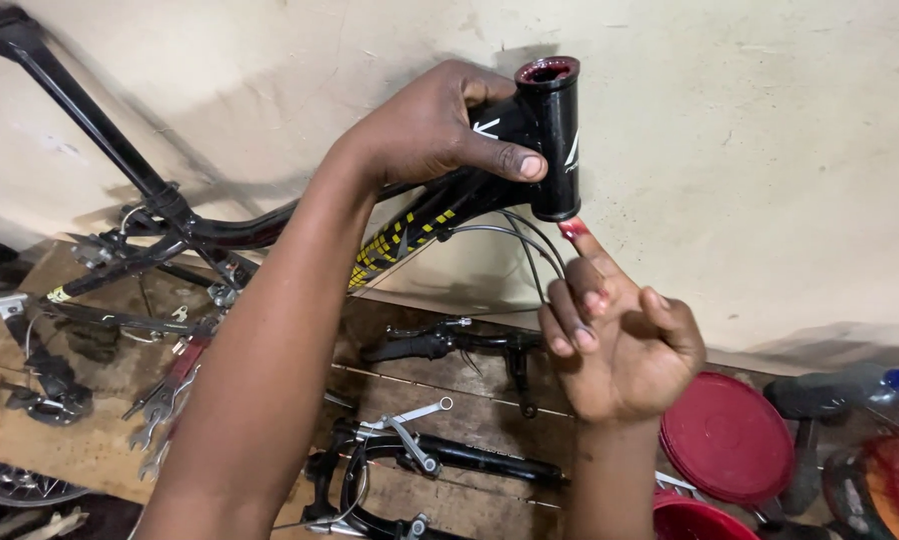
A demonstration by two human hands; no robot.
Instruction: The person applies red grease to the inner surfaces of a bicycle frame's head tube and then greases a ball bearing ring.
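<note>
head tube (553, 140) of a black bicycle frame (270, 225) — it stands raised against the pale wall (770, 150), its open top end ringed with red grease, its lower end just above the right hand's lifted fingertip.

nearest to the camera, the two forearms rise from the bottom edge. the right hand (620, 345) is held palm toward the camera, forefinger stretched straight up, its tip coated in red grease and touching or almost touching the tube's lower rim; the other fingers curl loosely inward, holding nothing. the left hand (440, 130) is closed firmly around the frame where the down tube meets the head tube, thumb laid across the front, wrist bent, the arm reaching up from lower left.

judging from this, the step in hand is greasing the lower bearing seat of the head tube. the next move would call for running the fingertip around the inside of the rim — with the left grip holding the frame steady.

further back, thin cables (530, 245) hang under the tube; below lie handlebars (450, 345), brake parts and spanners (160, 410) on a wooden board (90, 440), a red lid (727, 437) at right.
</note>
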